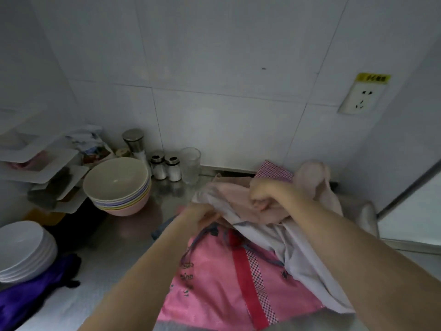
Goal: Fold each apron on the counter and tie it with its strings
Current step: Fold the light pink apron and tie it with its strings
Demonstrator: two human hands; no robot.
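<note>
A heap of aprons lies on the steel counter (133, 235). A bright pink apron (214, 283) with a red stripe and checked band is spread nearest me. A white apron (298, 254) drapes across it to the right. On top at the back lies a pale pink apron (236, 194). My left hand (200, 215) grips the white apron's edge at the heap's left side. My right hand (267, 189) is curled round the pale pink cloth. A checked pink cloth (274, 172) shows behind, against the wall.
Stacked pastel bowls (118, 187) stand left of the heap, with salt shakers (165, 168), a steel canister (134, 142) and a glass (190, 164) behind. White plates (22, 249) and a purple cloth (26, 295) lie at the near left. A wall socket (361, 100) is upper right.
</note>
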